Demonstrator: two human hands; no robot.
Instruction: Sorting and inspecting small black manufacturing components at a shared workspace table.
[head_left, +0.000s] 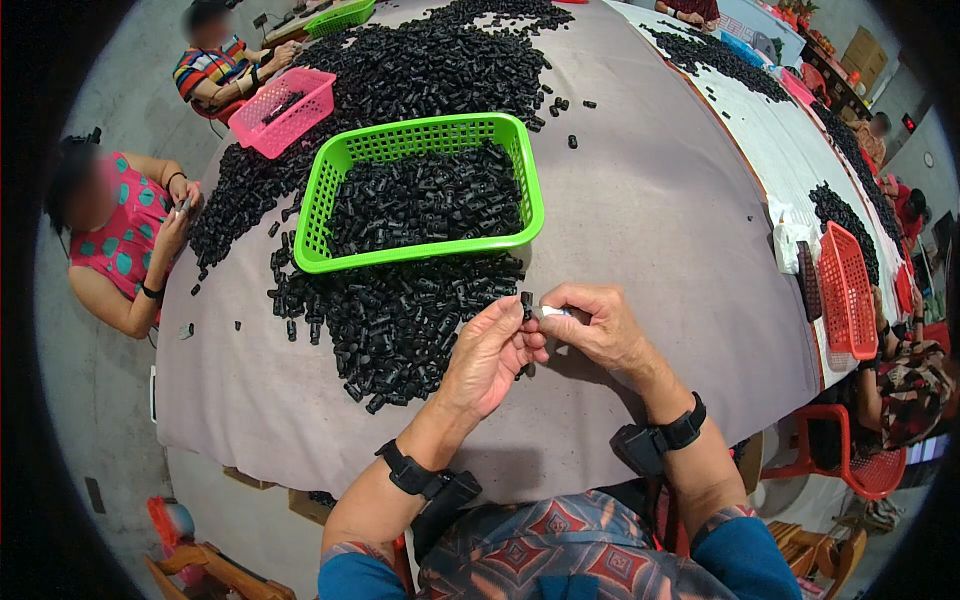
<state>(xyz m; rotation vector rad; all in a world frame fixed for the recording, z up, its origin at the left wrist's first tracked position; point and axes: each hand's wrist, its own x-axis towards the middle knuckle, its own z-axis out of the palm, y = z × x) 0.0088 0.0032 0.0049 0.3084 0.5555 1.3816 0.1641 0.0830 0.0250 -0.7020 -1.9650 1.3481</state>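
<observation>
Between the thumb and fingers of my left hand (492, 352) is one small black cylindrical part (527, 303), held upright. My right hand (603, 328), just beside it, pinches a small whitish object (553, 311) whose kind I cannot make out; its tip comes close to the black part. Whether the two touch is too small to tell. Left of my hands a loose heap of the same black parts (400, 335) spreads over the cloth. Beyond it stands a bright green plastic basket (420, 255), well filled with black parts.
A larger heap of black parts (430, 70) covers the far left of the cloth-covered table (660, 200). A pink basket (285, 110) stands there, near two people working at the left edge. On the right are a red basket (848, 290), a second work surface and more people.
</observation>
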